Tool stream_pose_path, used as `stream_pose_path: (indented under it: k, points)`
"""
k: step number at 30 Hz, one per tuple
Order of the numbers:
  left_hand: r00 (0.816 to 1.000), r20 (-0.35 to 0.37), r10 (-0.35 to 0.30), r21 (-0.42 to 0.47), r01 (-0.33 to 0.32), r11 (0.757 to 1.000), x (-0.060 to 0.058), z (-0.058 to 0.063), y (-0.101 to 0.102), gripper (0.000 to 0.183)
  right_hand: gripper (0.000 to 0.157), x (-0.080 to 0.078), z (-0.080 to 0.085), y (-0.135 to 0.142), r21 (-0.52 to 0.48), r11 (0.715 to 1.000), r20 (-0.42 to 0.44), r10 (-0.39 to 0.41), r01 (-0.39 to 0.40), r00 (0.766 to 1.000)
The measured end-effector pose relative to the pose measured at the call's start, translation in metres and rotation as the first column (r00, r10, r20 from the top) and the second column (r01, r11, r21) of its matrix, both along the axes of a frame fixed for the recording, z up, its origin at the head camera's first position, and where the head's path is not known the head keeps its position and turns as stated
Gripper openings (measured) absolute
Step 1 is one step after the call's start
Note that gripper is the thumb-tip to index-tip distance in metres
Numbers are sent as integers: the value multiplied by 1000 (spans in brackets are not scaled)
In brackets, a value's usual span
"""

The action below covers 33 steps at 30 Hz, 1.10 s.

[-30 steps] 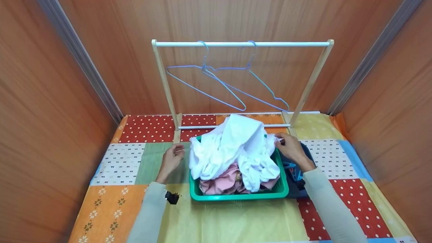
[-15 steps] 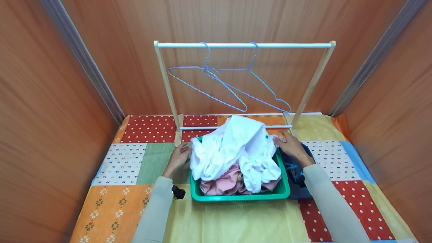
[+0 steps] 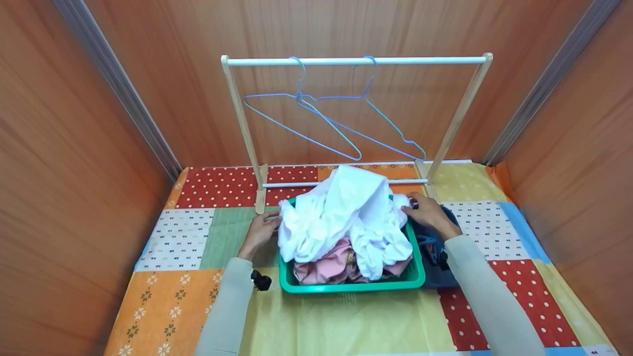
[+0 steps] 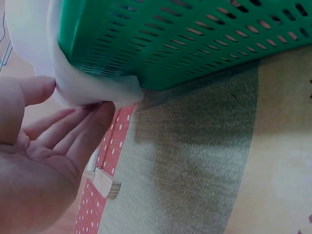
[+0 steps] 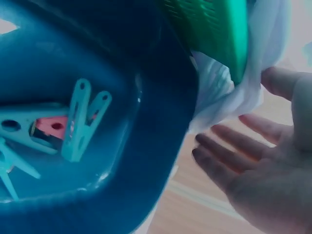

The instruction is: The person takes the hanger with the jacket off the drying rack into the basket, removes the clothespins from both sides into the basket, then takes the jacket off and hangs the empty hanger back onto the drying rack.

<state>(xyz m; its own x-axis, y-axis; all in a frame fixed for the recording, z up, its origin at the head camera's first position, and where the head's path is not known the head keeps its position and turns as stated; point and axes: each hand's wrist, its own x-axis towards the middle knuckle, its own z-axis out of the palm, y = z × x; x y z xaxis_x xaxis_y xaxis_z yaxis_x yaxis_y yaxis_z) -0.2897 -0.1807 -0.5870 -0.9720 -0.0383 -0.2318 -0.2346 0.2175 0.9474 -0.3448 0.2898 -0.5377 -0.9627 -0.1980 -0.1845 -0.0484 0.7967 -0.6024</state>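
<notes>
A heap of white cloth [image 3: 341,217] spills over the sides of a green basket [image 3: 353,288], above a pink cloth [image 3: 326,264]. My left hand [image 3: 261,230] is at the basket's left side. In the left wrist view its thumb and fingertips touch the white cloth [image 4: 92,90] hanging over the rim, with the fingers nearly straight. At the right side my right hand [image 3: 429,213] has its thumb against the white cloth [image 5: 243,97]. Its fingers [image 5: 243,141] are extended and spread under the cloth's edge.
Behind the basket stands a rack [image 3: 395,61] with two hangers [image 3: 306,136] on its bar. A dark blue tub [image 5: 161,97] with several clothespins [image 5: 80,122] stands right of the basket. A patchwork cloth [image 3: 237,232] covers the surface, and wooden walls [image 3: 163,74] surround it.
My left hand has moved right, from beside the basket to the white cloth at its edge. The right hand's fingers have loosened from the white cloth and straightened.
</notes>
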Motion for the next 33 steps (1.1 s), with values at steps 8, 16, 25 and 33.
stream_pose_path:
  k: [8,16,25,33]
  points:
    - [997,-71,35,-71,-40,997,4,0,-1,28,48,0,-6,-5,-19,1000,-125,15,-17,992]
    - [987,-149,67,-119,-85,989,9,4,-1,22,32,0,-6,-4,-24,1000,-240,-21,16,971]
    - [962,-221,157,-169,-196,966,8,29,5,27,29,1,8,-6,-97,994,-419,-83,47,904]
    - [910,-400,104,-135,-171,976,15,63,22,21,26,9,28,-21,-148,988,-491,-112,44,864]
